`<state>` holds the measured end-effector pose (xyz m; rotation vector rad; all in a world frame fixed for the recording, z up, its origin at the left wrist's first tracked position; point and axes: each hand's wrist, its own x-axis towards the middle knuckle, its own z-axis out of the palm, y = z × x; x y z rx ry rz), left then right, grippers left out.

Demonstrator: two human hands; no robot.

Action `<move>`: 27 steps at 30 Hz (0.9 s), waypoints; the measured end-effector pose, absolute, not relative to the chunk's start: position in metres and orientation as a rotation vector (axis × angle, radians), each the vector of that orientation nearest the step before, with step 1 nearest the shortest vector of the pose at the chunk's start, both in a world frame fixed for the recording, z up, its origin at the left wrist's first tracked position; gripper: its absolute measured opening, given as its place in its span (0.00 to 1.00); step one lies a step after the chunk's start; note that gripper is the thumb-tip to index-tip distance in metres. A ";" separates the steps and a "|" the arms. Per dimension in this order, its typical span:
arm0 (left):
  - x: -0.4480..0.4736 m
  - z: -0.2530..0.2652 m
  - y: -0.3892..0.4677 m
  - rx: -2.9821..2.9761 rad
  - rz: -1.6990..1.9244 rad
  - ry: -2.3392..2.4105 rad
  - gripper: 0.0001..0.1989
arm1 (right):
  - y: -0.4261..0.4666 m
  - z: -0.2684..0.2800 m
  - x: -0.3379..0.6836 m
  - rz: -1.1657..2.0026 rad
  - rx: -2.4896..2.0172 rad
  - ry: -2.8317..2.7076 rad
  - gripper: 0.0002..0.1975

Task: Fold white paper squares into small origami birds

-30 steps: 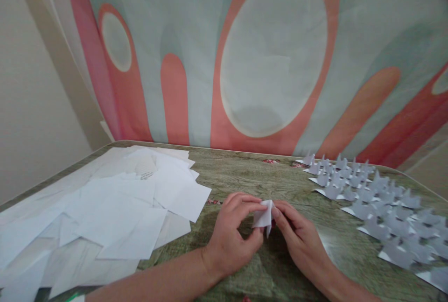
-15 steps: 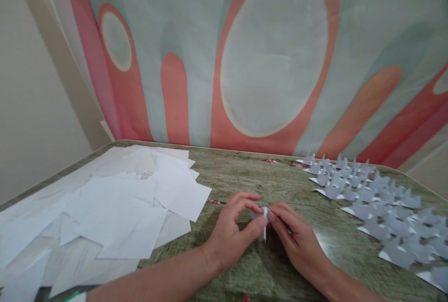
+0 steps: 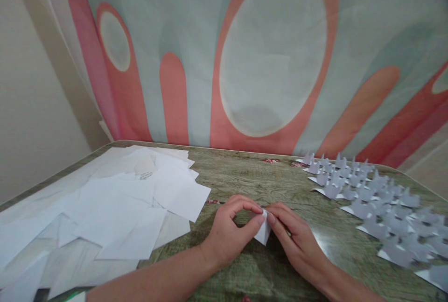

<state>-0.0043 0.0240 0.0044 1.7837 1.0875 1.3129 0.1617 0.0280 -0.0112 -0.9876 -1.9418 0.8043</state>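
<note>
In the head view we see a small folded white paper (image 3: 262, 235) in front of us over the near part of the desk (image 3: 231, 166), its top pinched between the thumb and fingers of our left grip (image 3: 228, 234) and clasped from the other side by our right grip (image 3: 294, 235), while its pointed lower corner shows below the fingertips. To our left spreads an overlapping pile of loose white sheets (image 3: 115, 199), and to our right stand many folded paper figures (image 3: 386, 196) in close slanting rows, well apart from both hands
</note>
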 end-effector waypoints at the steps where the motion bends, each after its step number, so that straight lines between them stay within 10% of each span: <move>1: -0.004 0.005 0.023 1.802 1.325 1.094 0.02 | 0.028 -0.011 0.161 0.800 -0.985 -1.945 0.11; 27: -0.005 0.003 0.021 1.879 1.407 1.278 0.01 | 0.030 -0.018 0.163 0.636 -0.951 -1.998 0.13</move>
